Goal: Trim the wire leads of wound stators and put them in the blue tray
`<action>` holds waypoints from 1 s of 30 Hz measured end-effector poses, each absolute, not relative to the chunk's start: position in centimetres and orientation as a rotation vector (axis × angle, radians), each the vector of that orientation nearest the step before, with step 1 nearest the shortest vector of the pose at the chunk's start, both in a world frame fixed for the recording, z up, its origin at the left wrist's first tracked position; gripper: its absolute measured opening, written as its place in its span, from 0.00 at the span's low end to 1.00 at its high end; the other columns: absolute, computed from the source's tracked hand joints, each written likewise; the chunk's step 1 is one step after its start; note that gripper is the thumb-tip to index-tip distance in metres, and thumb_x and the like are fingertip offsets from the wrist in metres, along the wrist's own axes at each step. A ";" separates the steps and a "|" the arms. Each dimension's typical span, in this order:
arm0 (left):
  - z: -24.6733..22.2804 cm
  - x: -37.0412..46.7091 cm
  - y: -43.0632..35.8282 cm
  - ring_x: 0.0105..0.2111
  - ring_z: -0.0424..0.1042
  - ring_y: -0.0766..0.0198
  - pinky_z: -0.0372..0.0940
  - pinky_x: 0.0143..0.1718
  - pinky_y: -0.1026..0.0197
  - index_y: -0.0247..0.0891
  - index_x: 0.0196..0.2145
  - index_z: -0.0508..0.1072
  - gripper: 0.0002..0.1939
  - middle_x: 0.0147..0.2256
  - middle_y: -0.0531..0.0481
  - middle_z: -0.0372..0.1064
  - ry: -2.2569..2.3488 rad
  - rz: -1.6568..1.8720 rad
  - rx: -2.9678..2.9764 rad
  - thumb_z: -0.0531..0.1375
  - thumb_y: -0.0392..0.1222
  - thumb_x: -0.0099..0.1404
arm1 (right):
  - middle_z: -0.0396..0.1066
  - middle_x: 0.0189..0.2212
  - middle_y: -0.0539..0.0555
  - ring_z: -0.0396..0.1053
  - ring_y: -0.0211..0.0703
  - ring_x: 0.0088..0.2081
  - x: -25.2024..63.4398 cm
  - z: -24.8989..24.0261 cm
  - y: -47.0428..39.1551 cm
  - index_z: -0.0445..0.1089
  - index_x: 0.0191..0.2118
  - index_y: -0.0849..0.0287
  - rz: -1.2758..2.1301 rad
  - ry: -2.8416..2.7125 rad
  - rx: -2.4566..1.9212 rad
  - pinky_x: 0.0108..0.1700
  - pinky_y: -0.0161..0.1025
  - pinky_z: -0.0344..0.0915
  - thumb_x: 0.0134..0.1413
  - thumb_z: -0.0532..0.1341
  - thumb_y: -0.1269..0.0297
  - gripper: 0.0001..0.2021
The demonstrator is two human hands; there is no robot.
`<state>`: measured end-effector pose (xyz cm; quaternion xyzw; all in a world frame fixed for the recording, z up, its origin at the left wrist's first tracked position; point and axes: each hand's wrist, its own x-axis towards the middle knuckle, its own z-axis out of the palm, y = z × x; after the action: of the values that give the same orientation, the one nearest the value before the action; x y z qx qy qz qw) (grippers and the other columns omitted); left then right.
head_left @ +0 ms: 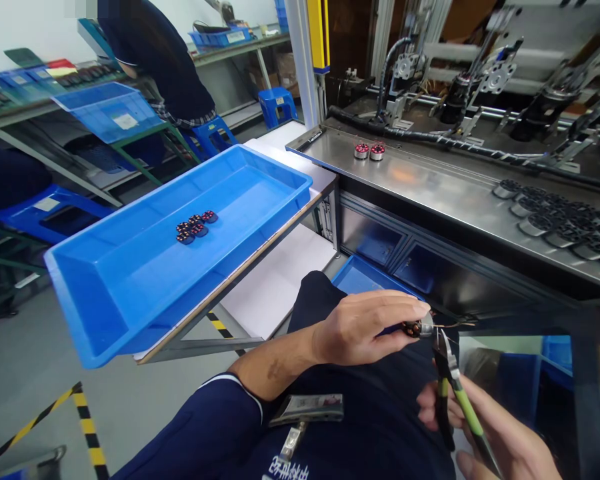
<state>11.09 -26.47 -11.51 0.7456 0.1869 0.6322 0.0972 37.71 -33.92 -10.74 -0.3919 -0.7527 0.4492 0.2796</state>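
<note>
Between the thumb and fingers of my left hand (365, 327) is a small motor part with copper windings (414, 328), and thin wires (455, 325) stick out from it to the right. My right hand (495, 427) is wrapped round the handles of green-and-black cutting pliers (463, 400). The jaws of the pliers point up, close beside the wires at the part's right side; whether they touch a wire is too small to tell.
A blue tray (145, 267) with several wound parts (195, 227) stands at the left. On the metal bench (420, 180) are two red-topped parts (369, 152) and several dark ones (565, 217) at right. A person (160, 60) sits behind at another table.
</note>
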 end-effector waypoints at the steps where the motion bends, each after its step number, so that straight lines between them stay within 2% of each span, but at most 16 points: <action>1: -11.6 11.1 -26.5 0.49 0.81 0.57 0.78 0.53 0.56 0.31 0.57 0.68 0.26 0.45 0.39 0.81 0.550 1.862 2.198 0.67 0.29 0.62 | 0.81 0.43 0.56 0.81 0.49 0.40 37.6 -10.6 -33.8 0.69 0.65 0.54 1.205 -2.015 -1.063 0.42 0.35 0.79 0.54 0.65 0.72 0.32; 10: -11.7 10.9 -26.7 0.51 0.80 0.57 0.77 0.54 0.56 0.35 0.60 0.66 0.28 0.47 0.41 0.81 0.544 1.833 2.148 0.66 0.30 0.64 | 0.80 0.36 0.56 0.79 0.45 0.31 35.8 -9.0 -33.2 0.74 0.61 0.54 1.240 -1.904 -1.039 0.35 0.34 0.78 0.55 0.65 0.70 0.26; 16: -11.7 10.8 -26.9 0.51 0.80 0.57 0.77 0.54 0.57 0.32 0.57 0.68 0.25 0.46 0.39 0.81 0.580 1.814 2.175 0.66 0.28 0.63 | 0.80 0.40 0.56 0.80 0.47 0.33 37.0 -10.6 -34.0 0.70 0.64 0.50 1.340 -1.899 -1.092 0.35 0.35 0.78 0.60 0.64 0.69 0.27; 18: -11.7 10.8 -26.9 0.51 0.80 0.57 0.77 0.54 0.58 0.32 0.57 0.68 0.25 0.45 0.40 0.82 0.603 1.811 2.187 0.66 0.29 0.63 | 0.81 0.39 0.54 0.80 0.46 0.34 36.9 -10.6 -34.0 0.70 0.64 0.45 1.311 -1.881 -1.100 0.33 0.33 0.78 0.60 0.64 0.70 0.27; 21: -11.8 10.9 -26.8 0.49 0.81 0.59 0.78 0.53 0.59 0.34 0.56 0.69 0.24 0.44 0.41 0.82 0.626 1.820 2.186 0.66 0.30 0.64 | 0.80 0.36 0.49 0.78 0.40 0.28 36.2 -10.0 -33.4 0.68 0.64 0.37 1.278 -1.843 -1.068 0.29 0.28 0.75 0.62 0.62 0.71 0.29; 27: -12.0 10.8 -26.7 0.48 0.81 0.58 0.77 0.53 0.57 0.34 0.57 0.69 0.26 0.45 0.39 0.81 0.577 1.866 2.155 0.68 0.31 0.62 | 0.80 0.40 0.52 0.80 0.41 0.31 35.5 -9.7 -32.3 0.66 0.65 0.42 1.178 -1.919 -1.075 0.32 0.29 0.77 0.67 0.59 0.70 0.25; 30: -12.2 10.3 -26.8 0.49 0.80 0.57 0.78 0.50 0.58 0.35 0.55 0.74 0.24 0.50 0.38 0.78 0.698 1.727 1.937 0.69 0.36 0.62 | 0.80 0.40 0.49 0.80 0.40 0.31 35.4 -9.5 -31.1 0.62 0.67 0.41 0.910 -2.045 -1.044 0.33 0.29 0.76 0.67 0.58 0.69 0.26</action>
<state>10.32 -26.83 -12.25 0.7024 0.2531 0.6261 0.2251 35.36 -31.06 -9.52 -0.3991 -0.7818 0.3477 0.3296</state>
